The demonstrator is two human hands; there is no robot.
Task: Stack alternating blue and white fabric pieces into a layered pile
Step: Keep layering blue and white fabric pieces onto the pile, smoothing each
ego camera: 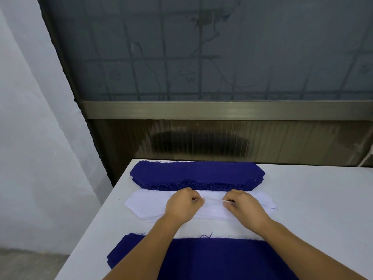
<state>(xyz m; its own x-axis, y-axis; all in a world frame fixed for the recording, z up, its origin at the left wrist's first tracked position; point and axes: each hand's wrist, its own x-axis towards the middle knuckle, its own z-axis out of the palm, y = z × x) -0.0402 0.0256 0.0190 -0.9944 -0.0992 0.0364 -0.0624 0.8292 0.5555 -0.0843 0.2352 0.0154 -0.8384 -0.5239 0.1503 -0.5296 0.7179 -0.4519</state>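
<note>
A thick stack of blue fabric pieces (pixel 197 174) with frayed front edges lies at the far side of the white table (pixel 314 209). Just in front of it sits a stack of white fabric pieces (pixel 147 205). My left hand (pixel 182 207) and my right hand (pixel 244 209) rest on the middle of this white stack, fingers curled, each pinching the top white piece, which is bunched between them. Nearest to me lies a layered pile with a blue piece (pixel 212 259) on top, partly covered by my forearms.
The table's left edge (pixel 90 229) drops to a grey floor beside a white wall. A dark frosted window and a ribbed metal panel stand right behind the table's far edge. Bare tabletop extends to the right of the stacks.
</note>
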